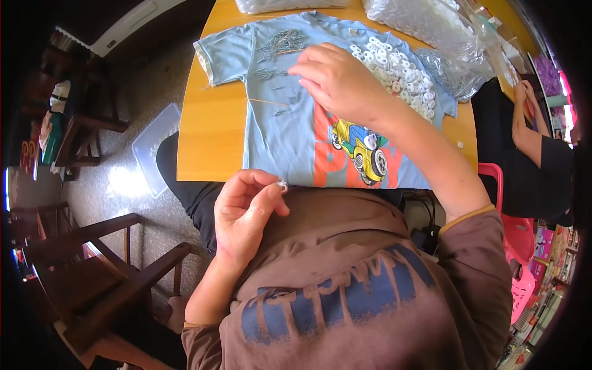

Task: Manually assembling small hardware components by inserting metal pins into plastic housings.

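My left hand [243, 209] pinches a small white ring-shaped plastic piece [283, 186] between thumb and fingertips, just off the near edge of the table. Over the spread light-blue T-shirt [277, 142], my right hand [333, 77] reaches left with bent fingers. Its thumb and fingertips look apart, and I see nothing between them. Close to those fingertips lie thin grey nail-like pins [285, 42], heaped at the back and scattered nearer. A heap of white ring-shaped pieces [401, 74] lies right of the hand, partly hidden by it.
A thin wooden stick [265, 100] lies on the shirt. Clear bags [419, 24] of white pieces and a bag of grey pins [453, 71] stand along the back right of the wooden table [209, 142]. Another person's hands [524, 98] are at the right. Wooden chairs [123, 265] stand left.
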`<state>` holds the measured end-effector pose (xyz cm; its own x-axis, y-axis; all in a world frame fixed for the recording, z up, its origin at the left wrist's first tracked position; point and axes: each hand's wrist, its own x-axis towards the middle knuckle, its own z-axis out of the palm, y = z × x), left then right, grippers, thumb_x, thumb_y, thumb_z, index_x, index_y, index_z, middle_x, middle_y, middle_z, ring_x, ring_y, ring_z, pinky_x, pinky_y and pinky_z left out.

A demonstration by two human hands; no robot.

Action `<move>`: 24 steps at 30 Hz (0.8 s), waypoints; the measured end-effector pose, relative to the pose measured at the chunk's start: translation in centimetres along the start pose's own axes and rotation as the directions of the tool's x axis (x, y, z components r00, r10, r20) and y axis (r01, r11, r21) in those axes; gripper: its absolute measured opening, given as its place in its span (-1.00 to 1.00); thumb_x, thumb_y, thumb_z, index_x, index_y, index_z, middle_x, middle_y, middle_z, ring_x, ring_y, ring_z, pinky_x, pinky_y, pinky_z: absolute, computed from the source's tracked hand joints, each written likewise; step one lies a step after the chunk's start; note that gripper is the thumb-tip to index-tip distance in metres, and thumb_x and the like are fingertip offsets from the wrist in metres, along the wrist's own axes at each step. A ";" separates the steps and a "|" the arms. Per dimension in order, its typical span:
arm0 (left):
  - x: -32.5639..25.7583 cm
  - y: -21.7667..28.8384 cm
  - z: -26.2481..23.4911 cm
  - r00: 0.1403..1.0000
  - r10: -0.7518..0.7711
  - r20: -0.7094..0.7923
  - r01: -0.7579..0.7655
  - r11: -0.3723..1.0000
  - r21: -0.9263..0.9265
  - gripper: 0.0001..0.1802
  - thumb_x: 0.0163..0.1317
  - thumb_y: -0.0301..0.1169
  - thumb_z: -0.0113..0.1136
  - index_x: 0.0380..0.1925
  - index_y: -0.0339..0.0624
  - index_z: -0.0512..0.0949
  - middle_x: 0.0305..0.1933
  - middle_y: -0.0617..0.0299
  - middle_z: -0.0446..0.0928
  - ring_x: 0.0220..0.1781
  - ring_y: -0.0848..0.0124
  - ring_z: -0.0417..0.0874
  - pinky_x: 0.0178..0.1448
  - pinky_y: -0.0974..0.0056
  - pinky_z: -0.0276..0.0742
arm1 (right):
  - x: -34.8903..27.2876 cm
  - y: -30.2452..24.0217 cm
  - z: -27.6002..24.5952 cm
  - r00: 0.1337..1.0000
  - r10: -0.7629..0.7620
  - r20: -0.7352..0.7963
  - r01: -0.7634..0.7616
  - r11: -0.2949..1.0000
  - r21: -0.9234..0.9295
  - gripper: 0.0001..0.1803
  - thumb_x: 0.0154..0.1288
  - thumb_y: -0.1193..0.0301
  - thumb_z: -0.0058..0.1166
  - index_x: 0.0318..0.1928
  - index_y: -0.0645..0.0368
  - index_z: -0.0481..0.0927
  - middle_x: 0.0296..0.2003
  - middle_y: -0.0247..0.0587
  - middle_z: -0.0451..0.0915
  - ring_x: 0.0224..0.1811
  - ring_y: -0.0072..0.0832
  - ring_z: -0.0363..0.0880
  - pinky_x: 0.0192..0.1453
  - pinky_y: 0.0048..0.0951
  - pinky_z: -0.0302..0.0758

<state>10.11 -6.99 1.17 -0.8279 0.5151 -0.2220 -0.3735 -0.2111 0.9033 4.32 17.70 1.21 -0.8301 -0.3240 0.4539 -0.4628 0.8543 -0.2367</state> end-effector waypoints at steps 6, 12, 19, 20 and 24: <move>0.1 -0.2 0.7 1.000 -0.018 0.001 0.018 1.000 0.018 -0.87 0.15 -0.61 0.08 -0.28 -0.29 0.43 -0.37 0.24 0.49 -0.47 0.57 0.49 -0.35 0.51 0.41 | -0.7 -0.4 0.7 0.999 -0.018 0.051 0.011 0.992 0.126 -0.86 0.07 0.50 0.04 -0.33 0.25 0.56 -0.38 -0.18 0.48 -0.24 -0.24 0.44 -0.14 -0.30 0.40; 0.2 0.0 1.0 0.999 -0.038 0.011 0.037 0.997 0.066 -0.88 0.15 -0.60 0.09 -0.29 -0.28 0.44 -0.37 0.28 0.47 -0.47 0.60 0.47 -0.36 0.52 0.40 | 0.8 -0.4 1.6 0.999 0.013 0.036 -0.015 0.998 0.062 -0.89 0.07 0.45 0.04 -0.40 0.23 0.55 -0.44 -0.20 0.46 -0.29 -0.24 0.44 -0.20 -0.29 0.40; 0.2 0.0 0.7 0.999 -0.032 0.012 0.031 0.997 0.073 -0.89 0.16 -0.59 0.09 -0.29 -0.29 0.44 -0.37 0.28 0.47 -0.47 0.60 0.47 -0.36 0.53 0.39 | 2.1 -0.7 2.0 0.994 0.061 0.091 -0.067 0.996 0.058 -0.90 0.01 0.45 0.06 -0.53 0.21 0.49 -0.53 -0.23 0.45 -0.35 -0.25 0.45 -0.25 -0.30 0.43; 0.2 0.0 0.6 0.999 -0.034 0.012 0.033 0.997 0.064 -0.89 0.16 -0.59 0.09 -0.29 -0.29 0.44 -0.37 0.28 0.47 -0.47 0.60 0.46 -0.36 0.53 0.39 | 2.3 -0.8 2.1 0.997 -0.002 0.078 0.004 1.000 -0.030 -0.91 -0.03 0.46 0.06 -0.56 0.19 0.47 -0.55 -0.24 0.43 -0.38 -0.26 0.45 -0.26 -0.30 0.43; 0.2 0.0 0.2 0.999 -0.034 0.011 0.033 0.998 0.049 -0.89 0.16 -0.58 0.08 -0.29 -0.30 0.44 -0.37 0.27 0.48 -0.47 0.60 0.46 -0.36 0.53 0.39 | 2.7 -1.5 2.2 0.988 -0.145 0.054 0.154 0.961 -0.232 -0.90 -0.13 0.48 0.07 -0.64 0.13 0.41 -0.59 -0.25 0.40 -0.42 -0.27 0.45 -0.31 -0.32 0.43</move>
<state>10.03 -6.68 1.16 -0.8103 0.5308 -0.2482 -0.3797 -0.1531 0.9123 2.11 14.63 0.88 -0.7697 -0.4663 0.4360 -0.5003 0.8648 0.0416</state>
